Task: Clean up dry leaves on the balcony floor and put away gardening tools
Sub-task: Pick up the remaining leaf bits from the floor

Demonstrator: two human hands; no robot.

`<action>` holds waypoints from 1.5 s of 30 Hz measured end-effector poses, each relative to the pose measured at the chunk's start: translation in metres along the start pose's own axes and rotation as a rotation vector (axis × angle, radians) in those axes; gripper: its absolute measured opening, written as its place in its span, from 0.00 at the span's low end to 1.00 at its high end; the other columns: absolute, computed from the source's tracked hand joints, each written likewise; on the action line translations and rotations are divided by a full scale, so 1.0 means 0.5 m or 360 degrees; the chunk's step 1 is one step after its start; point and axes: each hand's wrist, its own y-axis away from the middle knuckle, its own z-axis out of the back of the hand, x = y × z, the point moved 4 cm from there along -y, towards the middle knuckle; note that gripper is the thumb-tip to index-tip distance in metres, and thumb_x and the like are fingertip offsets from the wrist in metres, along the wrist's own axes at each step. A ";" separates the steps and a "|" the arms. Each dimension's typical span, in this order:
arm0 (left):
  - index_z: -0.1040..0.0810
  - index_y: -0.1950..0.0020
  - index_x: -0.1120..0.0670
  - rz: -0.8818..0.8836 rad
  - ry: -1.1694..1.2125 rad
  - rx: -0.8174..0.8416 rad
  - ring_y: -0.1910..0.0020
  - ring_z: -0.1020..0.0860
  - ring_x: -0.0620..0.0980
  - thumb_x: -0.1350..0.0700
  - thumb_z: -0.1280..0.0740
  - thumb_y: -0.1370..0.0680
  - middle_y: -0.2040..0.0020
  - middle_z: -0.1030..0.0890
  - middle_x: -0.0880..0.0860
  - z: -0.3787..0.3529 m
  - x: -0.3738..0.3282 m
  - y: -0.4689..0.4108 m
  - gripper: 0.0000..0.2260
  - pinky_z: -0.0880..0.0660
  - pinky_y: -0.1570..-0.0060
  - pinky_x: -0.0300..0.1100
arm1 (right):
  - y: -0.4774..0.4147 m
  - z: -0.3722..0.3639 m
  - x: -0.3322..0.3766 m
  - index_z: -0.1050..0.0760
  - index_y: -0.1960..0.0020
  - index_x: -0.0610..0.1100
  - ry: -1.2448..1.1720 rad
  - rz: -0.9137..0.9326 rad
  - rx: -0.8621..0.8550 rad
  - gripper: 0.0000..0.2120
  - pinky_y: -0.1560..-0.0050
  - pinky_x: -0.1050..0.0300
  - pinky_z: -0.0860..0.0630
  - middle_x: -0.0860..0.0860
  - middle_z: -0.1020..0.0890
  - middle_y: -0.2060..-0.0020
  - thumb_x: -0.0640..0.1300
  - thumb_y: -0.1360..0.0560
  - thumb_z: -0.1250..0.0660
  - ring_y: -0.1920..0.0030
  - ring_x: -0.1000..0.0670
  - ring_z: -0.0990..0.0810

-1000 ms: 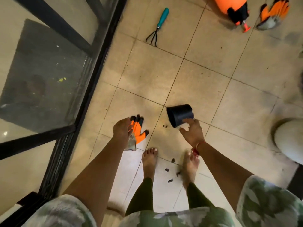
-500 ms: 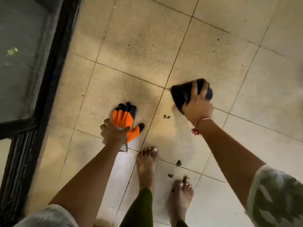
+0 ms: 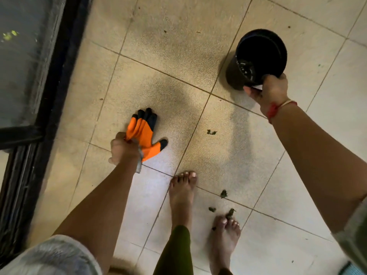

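Left hand [image 3: 124, 148] fisted round the cuff of the orange glove [image 3: 144, 133], black fingertips pointing away (can't tell if it touches the floor). Right hand [image 3: 272, 90] curled over the near rim of the black pot [image 3: 260, 54], mouth facing up. Leaves [image 3: 211, 132] on the tile floor [image 3: 170, 56]: one bit between glove and pot, three more near the right foot [image 3: 224, 235], one at its toes. Dark door frame [image 3: 59, 76] along the left.

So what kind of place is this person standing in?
Likely a home balcony: beige tiled floor, a black-framed glass door on the left, and a black plastic plant pot and orange-and-black gardening glove.
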 end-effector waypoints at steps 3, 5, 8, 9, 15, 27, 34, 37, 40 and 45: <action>0.26 0.54 0.41 0.0008 0.0181 -0.0161 0.53 0.20 0.60 0.49 0.36 0.34 0.51 0.20 0.56 0.038 0.028 -0.081 0.09 0.27 0.44 0.62 | -0.002 0.008 -0.017 0.40 0.31 0.45 0.0066 0.0063 -0.0097 0.24 0.62 0.50 0.18 0.48 0.28 0.46 0.52 0.22 0.39 0.52 0.45 0.21; 0.27 0.57 0.43 -0.0024 0.0238 -0.0225 0.57 0.20 0.58 0.51 0.37 0.35 0.55 0.19 0.53 0.063 0.037 -0.131 0.08 0.27 0.44 0.61 | 0.016 0.046 -0.027 0.41 0.29 0.45 0.0344 0.0395 -0.0428 0.29 0.53 0.55 0.20 0.45 0.35 0.37 0.59 0.24 0.40 0.42 0.45 0.25; 0.27 0.49 0.43 -0.0123 0.0062 -0.0159 0.54 0.19 0.63 0.51 0.40 0.33 0.53 0.19 0.55 0.013 0.057 -0.110 0.13 0.28 0.44 0.64 | 0.087 0.068 -0.100 0.36 0.31 0.39 0.0916 0.1089 -0.0367 0.22 0.44 0.72 0.29 0.42 0.34 0.36 0.49 0.21 0.40 0.41 0.58 0.30; 0.29 0.40 0.44 -0.0309 -0.0043 -0.0121 0.49 0.20 0.64 0.50 0.42 0.28 0.49 0.20 0.57 -0.013 0.054 -0.103 0.17 0.29 0.43 0.62 | 0.104 0.059 -0.142 0.35 0.31 0.39 0.1180 0.1162 -0.0130 0.22 0.42 0.68 0.29 0.42 0.34 0.34 0.48 0.21 0.40 0.41 0.59 0.30; 0.27 0.39 0.52 -0.0610 -0.0373 0.0560 0.45 0.25 0.54 0.53 0.60 0.18 0.46 0.21 0.53 -0.269 0.110 0.211 0.23 0.33 0.41 0.49 | 0.117 0.025 -0.364 0.48 0.23 0.41 0.2583 0.1573 0.1072 0.29 0.28 0.42 0.40 0.42 0.45 0.24 0.43 0.21 0.43 0.25 0.40 0.45; 0.22 0.47 0.58 -0.0415 0.0688 0.0509 0.47 0.23 0.54 0.66 0.36 0.25 0.52 0.21 0.53 -0.158 -0.125 0.247 0.09 0.30 0.52 0.29 | 0.098 0.142 -0.285 0.23 0.44 0.39 0.2582 0.1235 0.0964 0.11 0.48 0.53 0.26 0.42 0.21 0.47 0.36 0.23 0.42 0.47 0.42 0.22; 0.25 0.45 0.58 0.0791 0.1530 0.1551 0.53 0.23 0.50 0.49 0.45 0.17 0.51 0.22 0.56 -0.205 -0.186 0.439 0.15 0.24 0.53 0.41 | 0.236 0.150 -0.192 0.19 0.59 0.42 0.1170 0.0365 0.0764 0.09 0.58 0.65 0.22 0.51 0.17 0.64 0.30 0.33 0.31 0.64 0.57 0.19; 0.23 0.48 0.61 0.0796 0.1453 0.1644 0.55 0.21 0.50 0.57 0.43 0.18 0.53 0.20 0.58 -0.199 -0.193 0.485 0.11 0.20 0.62 0.38 | 0.301 0.174 -0.174 0.20 0.58 0.48 0.1659 0.0781 0.0479 0.12 0.58 0.56 0.23 0.52 0.16 0.64 0.34 0.33 0.36 0.64 0.51 0.19; 0.23 0.51 0.62 0.0726 0.1245 0.1656 0.55 0.21 0.51 0.63 0.42 0.20 0.53 0.20 0.58 -0.185 -0.192 0.511 0.08 0.20 0.59 0.38 | 0.340 0.203 -0.166 0.21 0.55 0.51 0.1864 0.0971 0.0393 0.14 0.54 0.50 0.25 0.52 0.17 0.66 0.37 0.33 0.39 0.63 0.47 0.20; 0.27 0.56 0.58 0.0851 0.1228 0.1542 0.74 0.28 0.46 0.62 0.45 0.18 0.72 0.27 0.53 -0.141 -0.218 0.527 0.09 0.25 0.74 0.36 | 0.404 0.237 -0.137 0.20 0.50 0.48 0.1184 0.0754 0.0507 0.12 0.50 0.62 0.28 0.56 0.17 0.57 0.35 0.26 0.36 0.55 0.54 0.22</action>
